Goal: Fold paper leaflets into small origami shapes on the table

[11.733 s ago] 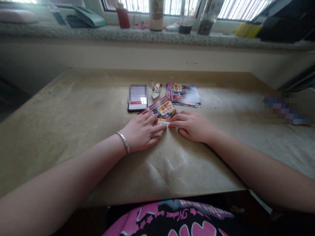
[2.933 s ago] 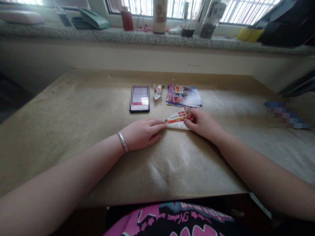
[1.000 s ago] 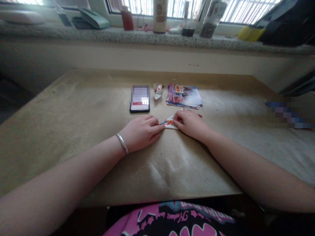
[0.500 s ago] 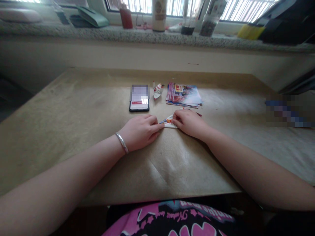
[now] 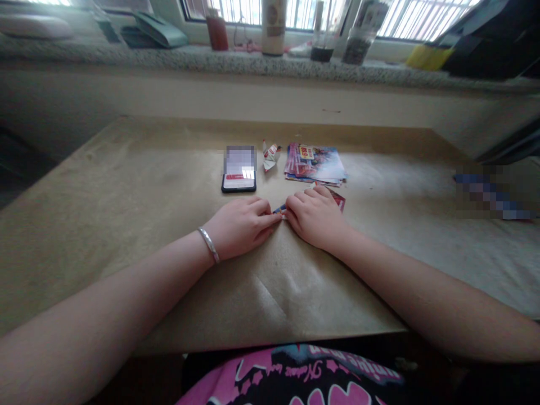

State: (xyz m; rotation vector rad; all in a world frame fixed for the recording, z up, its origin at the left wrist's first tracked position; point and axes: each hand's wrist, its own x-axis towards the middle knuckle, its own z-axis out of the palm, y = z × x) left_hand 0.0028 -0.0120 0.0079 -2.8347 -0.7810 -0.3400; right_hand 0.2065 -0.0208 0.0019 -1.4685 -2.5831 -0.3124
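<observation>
A folded piece of printed paper (image 5: 339, 199) lies on the table under my hands; most of it is hidden, with a blue tip at the left and a dark red corner at the right showing. My left hand (image 5: 242, 226), with a silver bangle at its wrist, is closed and holds the paper's left tip with thumb and index finger. My right hand (image 5: 314, 216) covers the middle of the paper, fingers curled and pressed on it close to the left fingertips. Just beyond stands a small folded paper figure (image 5: 270, 156).
A phone (image 5: 239, 169) lies beyond my left hand. Behind my right hand is a stack of colourful printed sheets (image 5: 327, 163). A blurred flat item (image 5: 491, 194) lies at the far right. Bottles and other objects line the stone windowsill (image 5: 236, 63) at the back.
My right hand has slid left and slightly toward me along the paper, covering more of its left part and uncovering the dark red right corner. The left hand stays put.
</observation>
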